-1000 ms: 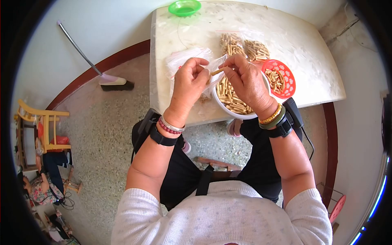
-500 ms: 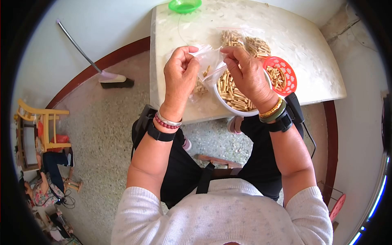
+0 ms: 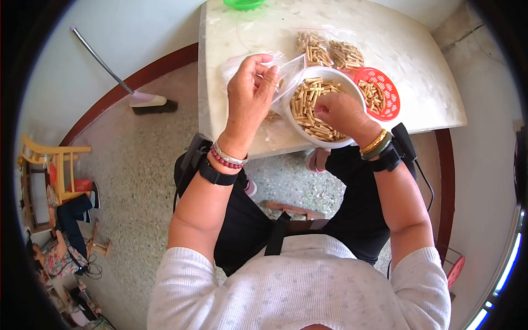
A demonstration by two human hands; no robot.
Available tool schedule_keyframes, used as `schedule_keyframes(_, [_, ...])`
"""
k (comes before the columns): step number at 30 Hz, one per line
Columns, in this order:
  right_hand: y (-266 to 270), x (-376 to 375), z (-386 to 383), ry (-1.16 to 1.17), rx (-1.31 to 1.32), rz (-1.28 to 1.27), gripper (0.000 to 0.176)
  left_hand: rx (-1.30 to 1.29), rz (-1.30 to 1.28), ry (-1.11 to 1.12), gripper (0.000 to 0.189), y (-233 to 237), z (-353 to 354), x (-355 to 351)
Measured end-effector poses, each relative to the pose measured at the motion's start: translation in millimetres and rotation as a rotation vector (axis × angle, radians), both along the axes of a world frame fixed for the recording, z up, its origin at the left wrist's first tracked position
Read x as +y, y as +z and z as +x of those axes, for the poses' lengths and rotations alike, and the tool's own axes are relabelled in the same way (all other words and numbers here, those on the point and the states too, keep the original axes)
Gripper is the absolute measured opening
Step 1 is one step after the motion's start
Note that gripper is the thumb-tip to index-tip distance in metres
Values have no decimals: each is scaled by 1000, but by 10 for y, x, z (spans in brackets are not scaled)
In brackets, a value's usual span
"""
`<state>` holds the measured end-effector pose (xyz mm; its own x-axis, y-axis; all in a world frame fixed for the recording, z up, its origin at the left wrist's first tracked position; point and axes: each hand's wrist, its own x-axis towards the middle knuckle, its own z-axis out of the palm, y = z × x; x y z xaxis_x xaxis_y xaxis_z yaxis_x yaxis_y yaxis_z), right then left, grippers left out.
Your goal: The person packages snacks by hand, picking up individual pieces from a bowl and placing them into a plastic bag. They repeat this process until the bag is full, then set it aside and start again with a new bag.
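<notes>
My left hand (image 3: 252, 91) pinches the rim of a clear plastic zip bag (image 3: 291, 77), which hangs open toward the white bowl. Some tan pieces show faintly through the plastic. The white bowl (image 3: 356, 91) stands at the table's near edge, filled with short tan sticks (image 3: 313, 107). My right hand (image 3: 342, 113) is down in this bowl, its fingers curled in among the sticks. Whatever lies between those fingertips is hidden.
Two filled clear bags of sticks (image 3: 313, 48) lie behind the bowl. A red perforated basket (image 3: 390, 96) with more sticks touches its right side. At the far left edge of the table (image 3: 385, 33) is a green dish (image 3: 243, 3). A broom (image 3: 151, 103) leans left; another person (image 3: 63, 256) sits far left.
My right hand has let go of the bag's edge and moved down and right into the white bowl. The left hand keeps its hold on the bag.
</notes>
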<state>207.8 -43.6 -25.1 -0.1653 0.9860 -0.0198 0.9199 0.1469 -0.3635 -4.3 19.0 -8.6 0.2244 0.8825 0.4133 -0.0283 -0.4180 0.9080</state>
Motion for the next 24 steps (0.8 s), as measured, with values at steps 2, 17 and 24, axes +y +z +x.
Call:
schedule_keyframes(2, [-49, -5, -86, -57, -84, -182, 22, -8, 112, 83, 24, 43, -13, -7])
schedule_keyframes(17, [67, 6, 44, -241, 85, 253, 16, -41, 197, 61, 20, 51, -33, -43])
schedule_keyframes(24, [455, -88, -194, -234, 439, 482, 18, 30, 223, 2, 17, 43, 10, -70])
